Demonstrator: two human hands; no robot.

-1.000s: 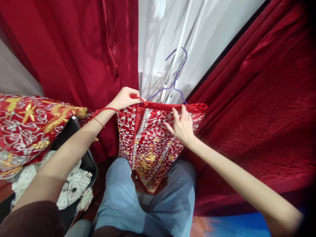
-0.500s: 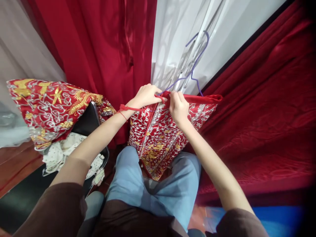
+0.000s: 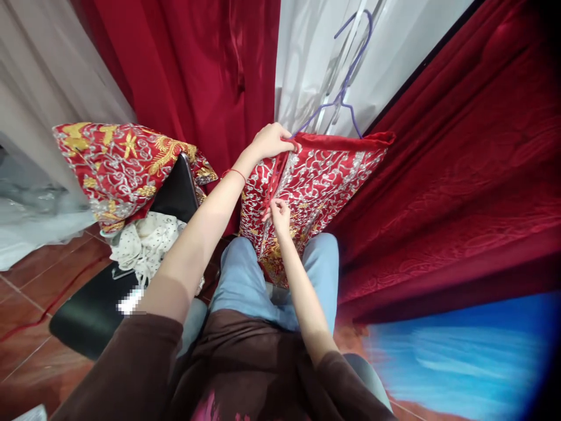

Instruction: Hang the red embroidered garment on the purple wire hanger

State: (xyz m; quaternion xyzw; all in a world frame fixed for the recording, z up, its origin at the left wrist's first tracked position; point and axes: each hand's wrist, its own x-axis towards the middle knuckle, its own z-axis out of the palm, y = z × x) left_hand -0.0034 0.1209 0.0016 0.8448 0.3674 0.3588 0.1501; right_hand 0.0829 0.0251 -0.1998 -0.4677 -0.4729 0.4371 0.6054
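The red embroidered garment (image 3: 324, 175) hangs on a purple wire hanger (image 3: 346, 88) above my knees, my left hand (image 3: 272, 140) clenched on its top edge and my right hand (image 3: 279, 211) pinching its red front seam lower down, with red curtains (image 3: 197, 70) behind it.

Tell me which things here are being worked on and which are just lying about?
In use: left hand, right hand, red embroidered garment, purple hanger.
Lying about: second embroidered garment, black chair, spotted cloth, red curtains.
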